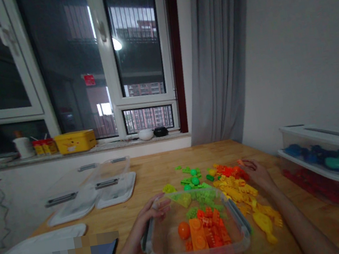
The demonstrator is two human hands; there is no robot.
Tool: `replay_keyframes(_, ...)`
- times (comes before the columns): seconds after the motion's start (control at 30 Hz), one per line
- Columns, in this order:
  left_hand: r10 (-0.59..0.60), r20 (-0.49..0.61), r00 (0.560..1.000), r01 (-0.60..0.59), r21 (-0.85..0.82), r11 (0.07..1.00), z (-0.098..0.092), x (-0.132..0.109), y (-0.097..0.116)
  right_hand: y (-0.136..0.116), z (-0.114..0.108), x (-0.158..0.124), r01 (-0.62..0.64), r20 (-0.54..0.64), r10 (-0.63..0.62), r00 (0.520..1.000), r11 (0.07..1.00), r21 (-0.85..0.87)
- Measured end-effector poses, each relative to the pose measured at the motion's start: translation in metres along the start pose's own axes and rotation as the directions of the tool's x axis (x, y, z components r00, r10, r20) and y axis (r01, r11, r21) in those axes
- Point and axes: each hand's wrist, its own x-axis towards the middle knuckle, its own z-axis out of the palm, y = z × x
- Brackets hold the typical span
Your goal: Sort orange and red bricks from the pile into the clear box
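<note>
While the clear tub point(204, 251) stood at the near edge of the view on the wooden bench point(150, 170), holding orange pieces point(198, 234) and an orange ball point(183, 230), the left hand point(153, 213) gripped its left side, its fingers curled over the rim near the far corner. The left forearm slanted up from the lower edge, alongside the tub. The right arm stretched farther forward from the lower right, angling inward, and the right hand point(255, 169) hung low beside the red-orange pieces point(228, 170), its fingers bent toward them; a small orange piece point(240, 162) showed at their tips, though whether they pinched it I could not tell. Yellow pieces point(238, 189) spread between the tub and the right forearm, and green pieces point(188, 181) lay beyond the tub. Farther out, stacked boxes point(320, 138) stood at the right, and empty-looking lidded containers point(115, 190) at the left.
</note>
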Motion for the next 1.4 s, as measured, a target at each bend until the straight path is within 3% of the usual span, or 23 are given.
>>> replay_keyframes(0.1, 0.007, -0.008, 1.000, -0.007, 0.002, 1.000, -0.002, 0.001, -0.001, -0.036, 0.015, -0.017, -0.030, 0.126, 0.006, 0.992, 0.982, 0.189)
replay_keyframes(0.2, 0.008, -0.003, 1.000, -0.008, -0.001, 1.000, -0.002, 0.000, -0.001, -0.069, 0.029, -0.044, -0.130, 0.343, 0.018, 0.939, 0.942, 0.308)
replay_keyframes(0.27, 0.001, 0.004, 1.000, -0.001, -0.002, 1.000, -0.001, 0.000, 0.000, -0.086, 0.037, -0.064, -0.179, 0.472, -0.008, 0.882, 0.919, 0.352)
replay_keyframes(0.4, 0.007, -0.043, 0.999, -0.007, 0.000, 1.000, -0.001, -0.001, 0.001, -0.104, 0.046, -0.091, -0.185, 0.708, -0.133, 0.694, 0.917, 0.354)
replay_keyframes(0.47, 0.016, -0.057, 0.998, -0.016, 0.003, 1.000, 0.000, -0.001, 0.001, -0.107, 0.048, -0.096, -0.168, 0.745, -0.168, 0.645, 0.920, 0.354)
replay_keyframes(0.57, 0.028, -0.051, 0.998, -0.028, 0.000, 1.000, 0.001, -0.001, 0.001, -0.108, 0.047, -0.097, -0.147, 0.744, -0.186, 0.642, 0.922, 0.357)
replay_keyframes(0.7, 0.028, -0.052, 0.998, -0.028, -0.005, 1.000, 0.000, 0.000, -0.001, -0.108, 0.042, -0.096, -0.097, 0.778, -0.243, 0.579, 0.927, 0.362)
replay_keyframes(0.77, 0.016, -0.042, 0.999, -0.016, -0.017, 1.000, -0.002, 0.001, -0.002, -0.106, 0.040, -0.092, -0.081, 0.762, -0.232, 0.604, 0.934, 0.349)
replay_keyframes(0.8, 0.011, -0.035, 0.999, -0.012, -0.024, 1.000, -0.002, 0.001, -0.002, -0.104, 0.039, -0.087, -0.097, 0.736, -0.202, 0.647, 0.935, 0.342)
replay_keyframes(0.87, 0.002, -0.018, 1.000, -0.003, -0.032, 0.999, -0.003, 0.001, -0.003, -0.096, 0.036, -0.071, -0.160, 0.625, -0.097, 0.775, 0.926, 0.342)
replay_keyframes(0.93, -0.007, 0.000, 1.000, 0.007, -0.030, 1.000, -0.002, 0.001, -0.002, -0.081, 0.032, -0.044, -0.199, 0.438, 0.037, 0.898, 0.923, 0.328)
replay_keyframes(1.03, -0.006, -0.005, 1.000, 0.006, -0.024, 1.000, -0.002, 0.002, -0.001, -0.048, 0.019, 0.000, -0.094, 0.105, 0.084, 0.991, 0.990, 0.100)
replay_keyframes(1.07, -0.002, -0.014, 1.000, 0.002, -0.019, 1.000, -0.002, 0.002, -0.001, -0.035, 0.014, 0.012, -0.065, -0.008, 0.065, 0.998, 0.998, -0.027)
replay_keyframes(1.17, 0.003, -0.030, 1.000, -0.003, 0.002, 1.000, -0.004, 0.003, -0.001, 0.001, -0.001, 0.027, -0.077, -0.087, 0.065, 0.994, 0.986, -0.147)
replay_keyframes(1.27, -0.015, -0.033, 0.999, 0.014, -0.011, 1.000, -0.004, 0.002, -0.002, 0.027, -0.010, 0.020, -0.073, -0.043, 0.065, 0.997, 0.973, -0.218)
replay_keyframes(1.4, -0.007, -0.038, 0.999, 0.006, -0.026, 1.000, 0.000, 0.001, 0.000, 0.044, -0.011, 0.009, -0.026, 0.078, 0.049, 0.996, 0.960, -0.278)
